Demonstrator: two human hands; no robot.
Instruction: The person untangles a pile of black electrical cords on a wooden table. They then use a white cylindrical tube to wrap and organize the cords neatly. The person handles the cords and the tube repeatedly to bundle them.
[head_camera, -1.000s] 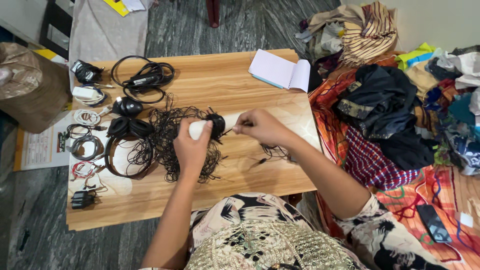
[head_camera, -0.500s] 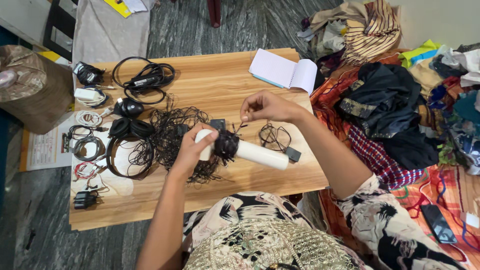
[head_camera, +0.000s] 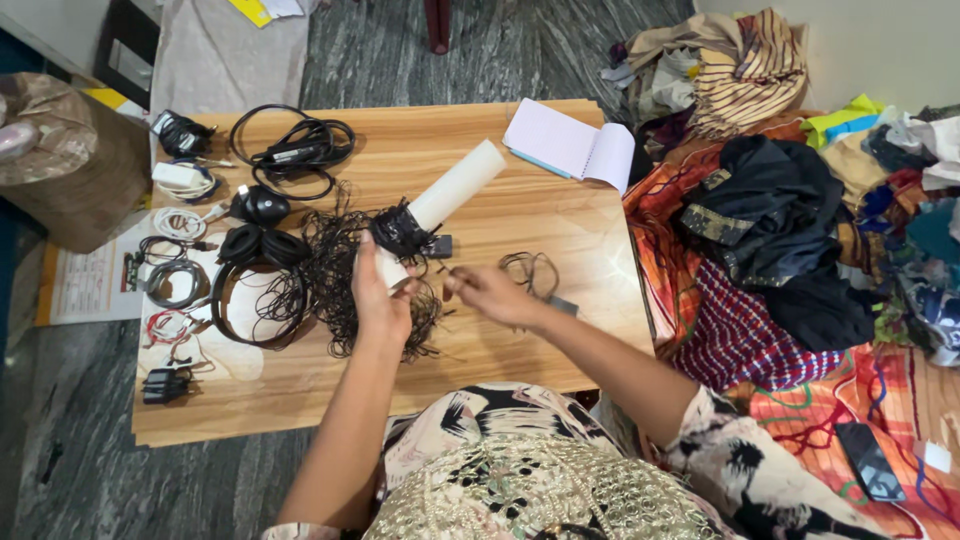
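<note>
Our left hand (head_camera: 378, 300) grips the white tube (head_camera: 445, 205), some black wire (head_camera: 402, 230) already wound on; our right hand (head_camera: 490, 293) pinches its strand, a tangled pile (head_camera: 345, 290) remaining beside the left.

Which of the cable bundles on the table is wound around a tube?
The black cable bundle on the white tube in the left hand; the others lie loose or coiled on the wooden table.

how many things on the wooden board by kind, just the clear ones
white tube, wound with black cord, in left hand: 1
headphones: 1
open notepad: 1
black cable coil: 1
small cord loop by right hand: 1
total: 5; the smaller cable bundles are too tangled to count
</note>
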